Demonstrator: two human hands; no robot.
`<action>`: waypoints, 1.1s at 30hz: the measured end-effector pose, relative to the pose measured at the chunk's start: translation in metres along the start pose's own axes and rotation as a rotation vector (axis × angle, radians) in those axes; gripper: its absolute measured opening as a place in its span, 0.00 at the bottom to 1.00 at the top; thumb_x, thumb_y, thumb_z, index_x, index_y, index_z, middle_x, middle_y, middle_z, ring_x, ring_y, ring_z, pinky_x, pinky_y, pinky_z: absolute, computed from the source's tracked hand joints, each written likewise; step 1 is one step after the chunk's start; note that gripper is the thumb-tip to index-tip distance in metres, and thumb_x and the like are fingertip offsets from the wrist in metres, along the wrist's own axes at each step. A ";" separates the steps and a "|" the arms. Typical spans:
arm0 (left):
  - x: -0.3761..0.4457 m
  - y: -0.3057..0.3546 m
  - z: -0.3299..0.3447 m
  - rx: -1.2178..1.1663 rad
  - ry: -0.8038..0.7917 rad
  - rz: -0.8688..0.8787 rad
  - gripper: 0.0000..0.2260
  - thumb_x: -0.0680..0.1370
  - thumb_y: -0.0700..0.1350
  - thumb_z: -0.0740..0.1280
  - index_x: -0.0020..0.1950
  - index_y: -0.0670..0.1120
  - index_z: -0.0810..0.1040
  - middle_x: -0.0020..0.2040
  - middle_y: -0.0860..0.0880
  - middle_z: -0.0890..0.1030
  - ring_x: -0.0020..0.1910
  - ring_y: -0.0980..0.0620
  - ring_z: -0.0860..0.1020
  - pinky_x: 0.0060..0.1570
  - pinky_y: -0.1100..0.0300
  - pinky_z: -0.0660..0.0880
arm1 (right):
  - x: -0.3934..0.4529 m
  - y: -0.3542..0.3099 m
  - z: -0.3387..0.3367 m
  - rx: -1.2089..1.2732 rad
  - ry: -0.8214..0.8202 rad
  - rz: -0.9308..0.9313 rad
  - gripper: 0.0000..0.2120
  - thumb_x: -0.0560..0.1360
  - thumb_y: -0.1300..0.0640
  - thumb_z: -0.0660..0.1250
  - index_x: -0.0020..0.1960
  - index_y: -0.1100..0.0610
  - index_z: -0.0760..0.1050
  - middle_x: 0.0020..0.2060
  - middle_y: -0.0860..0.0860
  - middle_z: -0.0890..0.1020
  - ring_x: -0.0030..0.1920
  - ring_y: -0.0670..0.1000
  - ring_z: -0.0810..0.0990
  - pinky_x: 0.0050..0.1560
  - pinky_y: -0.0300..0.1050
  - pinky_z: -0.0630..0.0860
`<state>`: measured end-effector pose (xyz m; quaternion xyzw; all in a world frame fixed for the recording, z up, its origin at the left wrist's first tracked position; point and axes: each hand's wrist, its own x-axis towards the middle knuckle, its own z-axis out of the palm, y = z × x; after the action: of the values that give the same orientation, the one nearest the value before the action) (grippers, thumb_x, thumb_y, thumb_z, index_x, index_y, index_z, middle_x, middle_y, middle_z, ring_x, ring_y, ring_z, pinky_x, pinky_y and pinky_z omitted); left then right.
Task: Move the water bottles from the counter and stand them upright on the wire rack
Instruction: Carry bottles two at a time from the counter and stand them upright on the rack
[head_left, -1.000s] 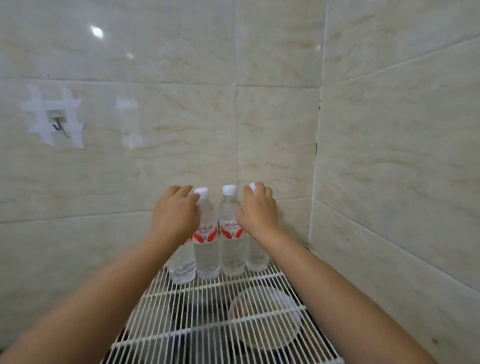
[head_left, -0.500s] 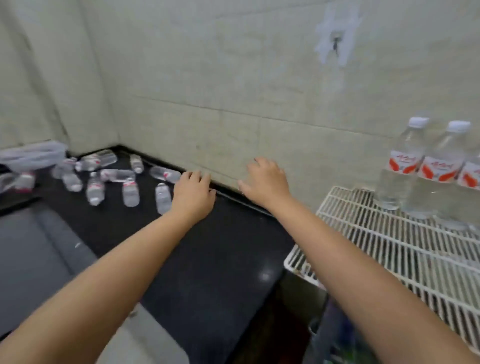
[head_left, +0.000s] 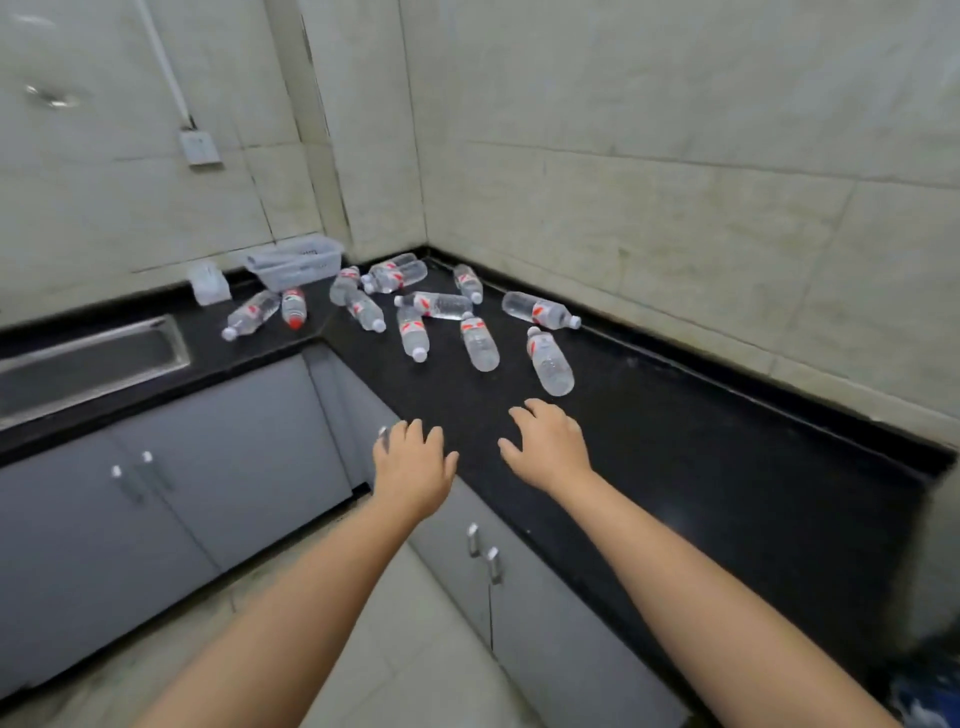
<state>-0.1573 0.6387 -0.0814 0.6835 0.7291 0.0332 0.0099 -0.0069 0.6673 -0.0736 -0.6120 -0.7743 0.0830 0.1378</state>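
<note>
Both empty, open hands, left hand (head_left: 413, 467) and right hand (head_left: 548, 447), reach toward water bottles (head_left: 549, 361) lying scattered at twelve o'clock on the black tabletop (head_left: 727, 441); gripping the nearest bottles mid-body would likely serve best.

water bottles (head_left: 549, 361) | clear, red-white labels, white caps | lying on sides, scattered | black counter (head_left: 701, 447) corner

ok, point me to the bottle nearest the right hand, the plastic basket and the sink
nearest bottle (head_left: 550, 361), head view, mid-body
plastic basket (head_left: 306, 270), head view, front wall
sink (head_left: 171, 343), head view, right rim
</note>
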 end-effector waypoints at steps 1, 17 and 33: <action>0.004 -0.009 0.004 -0.006 -0.020 -0.003 0.19 0.81 0.52 0.52 0.69 0.44 0.64 0.70 0.43 0.65 0.72 0.45 0.59 0.69 0.47 0.59 | 0.006 -0.005 0.008 -0.007 -0.016 0.005 0.21 0.76 0.50 0.61 0.65 0.59 0.69 0.67 0.57 0.69 0.67 0.58 0.68 0.65 0.52 0.66; 0.232 -0.053 0.077 0.028 -0.206 0.149 0.21 0.81 0.52 0.53 0.72 0.44 0.60 0.74 0.42 0.60 0.75 0.43 0.54 0.72 0.46 0.54 | 0.198 0.036 0.120 -0.093 -0.118 0.123 0.22 0.76 0.53 0.61 0.67 0.61 0.67 0.69 0.59 0.67 0.69 0.58 0.65 0.67 0.53 0.63; 0.502 -0.026 0.114 -0.160 -0.297 0.260 0.29 0.77 0.59 0.58 0.73 0.45 0.58 0.75 0.41 0.56 0.73 0.39 0.54 0.69 0.48 0.61 | 0.375 0.123 0.128 -0.020 -0.166 0.736 0.31 0.74 0.45 0.63 0.72 0.52 0.57 0.65 0.57 0.68 0.64 0.57 0.70 0.61 0.51 0.71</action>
<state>-0.2090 1.1415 -0.1809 0.7663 0.6204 -0.0093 0.1669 -0.0136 1.0658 -0.1898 -0.8418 -0.5118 0.1689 0.0296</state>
